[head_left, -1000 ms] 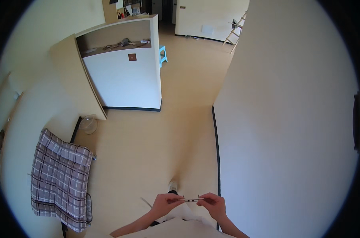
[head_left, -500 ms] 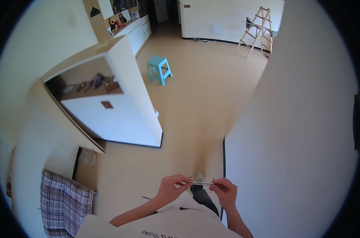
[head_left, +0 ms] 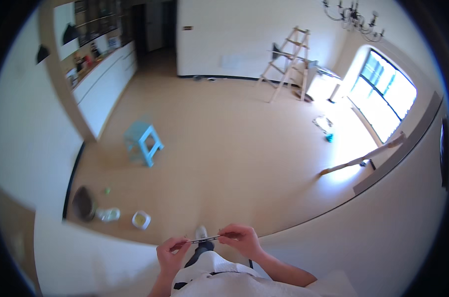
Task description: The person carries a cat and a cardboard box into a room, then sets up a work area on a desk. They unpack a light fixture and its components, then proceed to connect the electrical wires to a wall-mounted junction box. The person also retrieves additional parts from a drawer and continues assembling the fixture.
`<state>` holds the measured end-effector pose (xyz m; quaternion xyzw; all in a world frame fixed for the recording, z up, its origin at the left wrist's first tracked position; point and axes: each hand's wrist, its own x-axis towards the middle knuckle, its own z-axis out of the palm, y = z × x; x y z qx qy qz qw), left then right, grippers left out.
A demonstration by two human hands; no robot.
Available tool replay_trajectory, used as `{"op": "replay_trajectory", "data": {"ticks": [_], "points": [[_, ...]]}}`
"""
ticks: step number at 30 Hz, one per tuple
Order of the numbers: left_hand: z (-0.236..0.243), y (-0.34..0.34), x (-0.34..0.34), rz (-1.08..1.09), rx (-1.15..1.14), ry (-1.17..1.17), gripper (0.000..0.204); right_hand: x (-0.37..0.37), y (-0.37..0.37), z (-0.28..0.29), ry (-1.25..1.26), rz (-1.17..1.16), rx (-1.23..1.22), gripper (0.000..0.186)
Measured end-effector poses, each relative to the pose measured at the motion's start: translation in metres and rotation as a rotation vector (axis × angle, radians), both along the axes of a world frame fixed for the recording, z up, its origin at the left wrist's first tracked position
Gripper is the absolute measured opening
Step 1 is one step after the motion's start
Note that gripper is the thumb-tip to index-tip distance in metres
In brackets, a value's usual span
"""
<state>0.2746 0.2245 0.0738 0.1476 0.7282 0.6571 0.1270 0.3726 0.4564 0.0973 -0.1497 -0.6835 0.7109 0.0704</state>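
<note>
Between my two hands, in front of my body, stretches a thin, narrow strip (head_left: 203,239) with a light edge and dark marks. Its exact kind is too small to make out. My left hand (head_left: 171,253) pinches the left end between thumb and fingers. The right end is pinched the same way by my right hand (head_left: 240,239). The strip lies nearly level, tilted slightly up to the right. Below it show my white shoe (head_left: 200,232) and a dark trouser leg.
A light blue stool (head_left: 142,141) stands ahead to the left. Near the left wall are a dark round basket (head_left: 84,203) and a white square container (head_left: 141,220). A wooden stepladder (head_left: 290,64) stands at the back right, and a wooden pole (head_left: 358,161) leans nearer. White wall (head_left: 343,237) borders my right.
I have moved forward past the partition into the open room; the stool now appears nearer, and the window and chandelier have come into view. Both hands still hold the strip.
</note>
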Motion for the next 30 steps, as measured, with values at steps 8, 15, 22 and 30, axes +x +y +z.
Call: {"op": "replay_trajectory", "data": {"ticks": [8,15,22,30], "points": [[0.034,0.144,-0.263,-0.397,0.024,-0.031,0.013,-0.221,0.125,0.049,0.064,-0.027,-0.023,0.015],[-0.019,0.229,-0.481,-0.235,-0.039,-0.150,0.013,-0.465,0.217,-0.003,-0.144,0.063,-0.170,0.015],[0.012,0.239,-0.699,-0.022,-0.091,0.041,0.014,-0.755,0.255,-0.003,-0.182,0.321,-0.145,0.017],[-0.036,0.252,-0.950,-0.007,-0.109,-0.107,0.020,-1.028,0.261,-0.046,-0.321,0.264,-0.315,0.007]]}}
